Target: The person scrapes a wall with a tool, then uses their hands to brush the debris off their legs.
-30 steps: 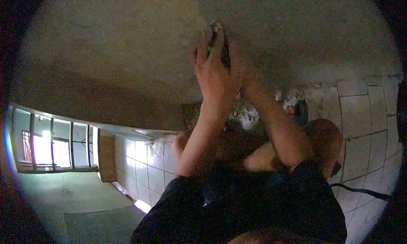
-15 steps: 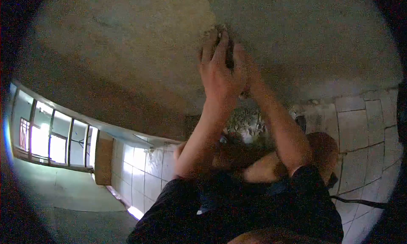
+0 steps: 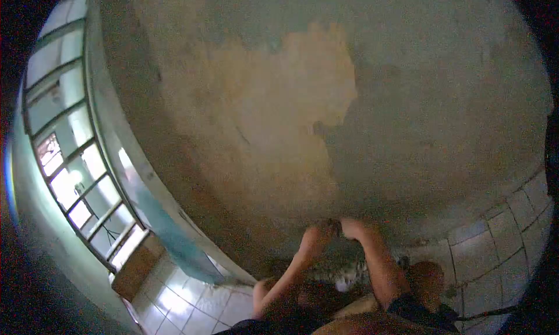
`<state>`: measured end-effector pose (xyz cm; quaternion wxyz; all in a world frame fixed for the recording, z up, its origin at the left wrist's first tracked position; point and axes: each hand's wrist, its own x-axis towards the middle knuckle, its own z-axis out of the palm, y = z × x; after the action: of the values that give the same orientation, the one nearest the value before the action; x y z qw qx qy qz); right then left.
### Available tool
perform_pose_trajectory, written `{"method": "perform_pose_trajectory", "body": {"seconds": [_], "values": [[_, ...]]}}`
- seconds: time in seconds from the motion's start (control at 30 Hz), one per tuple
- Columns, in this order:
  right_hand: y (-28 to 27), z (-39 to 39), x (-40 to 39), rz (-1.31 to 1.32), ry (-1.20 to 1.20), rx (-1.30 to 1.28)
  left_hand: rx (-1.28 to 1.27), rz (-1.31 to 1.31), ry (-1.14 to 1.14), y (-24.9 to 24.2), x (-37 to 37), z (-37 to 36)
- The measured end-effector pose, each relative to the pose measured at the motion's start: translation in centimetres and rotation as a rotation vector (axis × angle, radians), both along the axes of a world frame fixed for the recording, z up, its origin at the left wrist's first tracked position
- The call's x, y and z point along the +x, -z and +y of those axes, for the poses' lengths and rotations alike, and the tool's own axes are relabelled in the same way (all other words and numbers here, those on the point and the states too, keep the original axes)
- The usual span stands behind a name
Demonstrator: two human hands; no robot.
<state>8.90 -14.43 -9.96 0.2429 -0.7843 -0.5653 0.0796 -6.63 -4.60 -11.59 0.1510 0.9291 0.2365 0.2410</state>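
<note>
Low in the view, my left hand point(image 3: 318, 232) and my right hand point(image 3: 351, 228) are close together against the lower part of a worn wall point(image 3: 396, 160). A small dark thing point(image 3: 335, 227) shows between them, too blurred to name. The fingers of both hands look curled in toward it, though motion smears their outline. Above them the wall has a large pale, peeled patch point(image 3: 297, 84) with ragged edges. Below the hands lies rubble or loose flakes point(image 3: 343, 271) on the floor.
A barred window point(image 3: 87, 178) runs down the left side, beside a blue-green ledge point(image 3: 169, 242). Pale tiles point(image 3: 192, 297) cover the floor at lower left, and more tiles point(image 3: 483, 247) lie at right. A dark cable point(image 3: 486, 314) is at lower right. My bent knees show near the bottom.
The camera view has tilted up and turned, so more wall and window show. Both hands now appear much lower in the view; the fingers, earlier stretched up the wall, look curled.
</note>
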Motion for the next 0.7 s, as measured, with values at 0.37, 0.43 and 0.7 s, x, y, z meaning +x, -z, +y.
{"method": "perform_pose_trajectory", "body": {"seconds": [0.37, 0.43, 0.7], "values": [[2.3, -0.6, 1.4, 0.51, -0.029, -0.145, 0.22, 0.032, -0.095, -8.8, -4.1, -2.9], [4.0, 1.0, 1.9, 0.105, 0.031, 0.346, 0.299, 0.032, -0.099, -9.6, -2.7, -2.6], [5.4, 2.7, 2.1, 0.916, -0.207, 0.313, 0.36, -0.043, -0.132, -10.7, 0.8, -7.5]]}}
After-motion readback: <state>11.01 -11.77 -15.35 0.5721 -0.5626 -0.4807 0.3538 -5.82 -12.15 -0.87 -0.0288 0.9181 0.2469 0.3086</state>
